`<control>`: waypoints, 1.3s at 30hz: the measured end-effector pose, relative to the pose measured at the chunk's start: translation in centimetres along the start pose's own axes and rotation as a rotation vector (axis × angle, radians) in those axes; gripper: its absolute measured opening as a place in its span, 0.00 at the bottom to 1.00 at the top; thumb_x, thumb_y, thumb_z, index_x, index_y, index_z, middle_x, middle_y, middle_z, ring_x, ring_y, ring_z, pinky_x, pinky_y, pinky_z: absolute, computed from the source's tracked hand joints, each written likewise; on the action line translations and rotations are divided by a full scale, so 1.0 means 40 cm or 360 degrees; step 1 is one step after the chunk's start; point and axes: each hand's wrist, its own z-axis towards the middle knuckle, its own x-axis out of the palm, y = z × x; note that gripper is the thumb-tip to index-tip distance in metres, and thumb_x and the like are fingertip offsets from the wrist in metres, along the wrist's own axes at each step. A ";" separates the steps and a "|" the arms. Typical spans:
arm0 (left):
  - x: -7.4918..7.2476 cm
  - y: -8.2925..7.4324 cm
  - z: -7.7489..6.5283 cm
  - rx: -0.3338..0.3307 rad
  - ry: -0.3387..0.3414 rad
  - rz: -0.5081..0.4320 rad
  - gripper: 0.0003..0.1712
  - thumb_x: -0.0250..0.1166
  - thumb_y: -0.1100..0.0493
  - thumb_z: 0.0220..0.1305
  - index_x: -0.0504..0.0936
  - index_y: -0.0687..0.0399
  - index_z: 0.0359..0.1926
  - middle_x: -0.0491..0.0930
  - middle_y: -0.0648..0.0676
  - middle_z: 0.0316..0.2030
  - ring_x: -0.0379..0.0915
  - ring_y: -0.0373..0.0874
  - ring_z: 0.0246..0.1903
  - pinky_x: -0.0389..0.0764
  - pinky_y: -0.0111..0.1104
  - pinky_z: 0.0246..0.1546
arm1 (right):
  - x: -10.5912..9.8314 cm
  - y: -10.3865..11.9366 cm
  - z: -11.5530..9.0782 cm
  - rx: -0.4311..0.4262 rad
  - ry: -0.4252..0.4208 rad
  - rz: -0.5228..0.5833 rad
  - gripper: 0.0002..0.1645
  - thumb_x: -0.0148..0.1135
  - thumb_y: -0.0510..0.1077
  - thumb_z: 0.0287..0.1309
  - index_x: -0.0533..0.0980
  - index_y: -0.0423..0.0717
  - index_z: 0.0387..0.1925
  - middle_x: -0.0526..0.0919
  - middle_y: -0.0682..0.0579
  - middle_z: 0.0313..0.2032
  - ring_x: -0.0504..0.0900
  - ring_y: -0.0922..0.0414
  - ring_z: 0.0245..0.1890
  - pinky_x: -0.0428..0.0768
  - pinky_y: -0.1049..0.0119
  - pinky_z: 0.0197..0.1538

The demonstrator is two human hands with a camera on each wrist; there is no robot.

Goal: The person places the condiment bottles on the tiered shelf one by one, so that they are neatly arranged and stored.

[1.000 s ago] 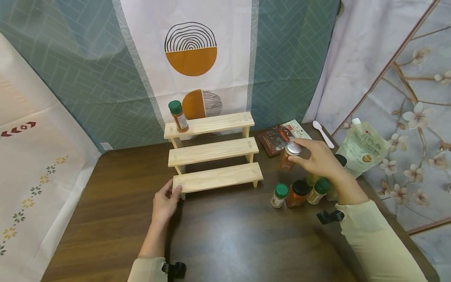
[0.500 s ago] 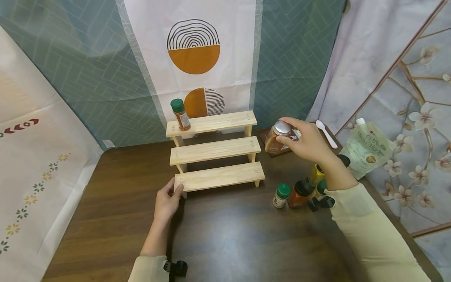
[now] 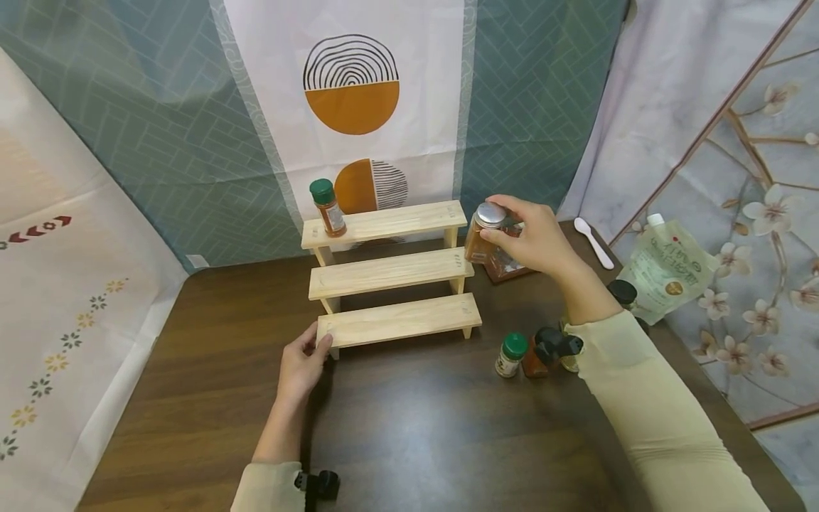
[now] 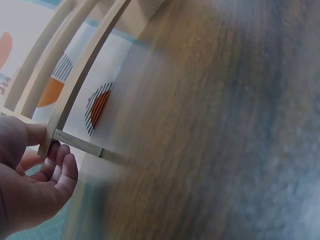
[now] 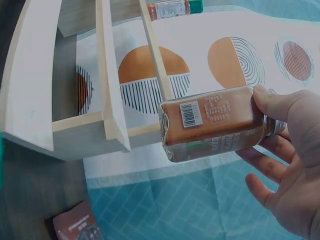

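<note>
A three-tier wooden shelf (image 3: 397, 320) stands on the dark table. My left hand (image 3: 302, 363) pinches the left end of its lowest board, thumb on top and fingers below, as the left wrist view shows. My right hand (image 3: 534, 238) grips a glass spice jar (image 5: 215, 122) of brown powder near its silver lid (image 3: 490, 214). The jar is held in the air by the right end of the upper boards, tilted a little, and overlaps the middle board's end in the head view. A green-capped spice bottle (image 3: 328, 208) stands at the left end of the top board.
At the right stand a small green-capped bottle (image 3: 510, 355), a red-brown jar (image 3: 534, 365) and others partly hidden by my right sleeve. Behind them are a pale green pouch (image 3: 668, 270), a white spoon (image 3: 593, 243) and a dark brown packet (image 3: 502, 267) lying flat.
My right hand has carried the spice jar left and up, from over the packet to the shelf's right end. My left hand keeps its hold on the lowest board.
</note>
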 end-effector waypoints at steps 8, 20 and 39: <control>-0.002 -0.004 0.000 -0.0042 0.0021 -0.0026 0.31 0.63 0.59 0.74 0.67 0.65 0.72 0.80 0.63 0.40 0.77 0.47 0.38 0.76 0.23 0.32 | 0.018 0.019 0.058 -0.0013 0.0033 0.0077 0.31 0.73 0.43 0.61 0.75 0.38 0.63 0.83 0.40 0.54 0.81 0.43 0.56 0.77 0.45 0.59; 0.000 -0.001 0.006 0.0003 -0.0008 -0.0046 0.29 0.64 0.62 0.72 0.71 0.66 0.70 0.80 0.61 0.36 0.75 0.42 0.32 0.76 0.23 0.30 | 0.057 0.055 0.122 0.0036 0.0082 0.0122 0.33 0.72 0.44 0.62 0.73 0.39 0.66 0.81 0.39 0.56 0.79 0.43 0.56 0.75 0.45 0.61; -0.003 0.001 0.009 -0.0008 -0.0003 -0.0037 0.29 0.65 0.61 0.71 0.71 0.67 0.69 0.80 0.61 0.34 0.74 0.41 0.30 0.76 0.24 0.30 | 0.124 0.096 0.223 -0.0016 0.0146 0.0152 0.31 0.71 0.44 0.63 0.74 0.41 0.64 0.81 0.42 0.56 0.79 0.47 0.55 0.76 0.50 0.61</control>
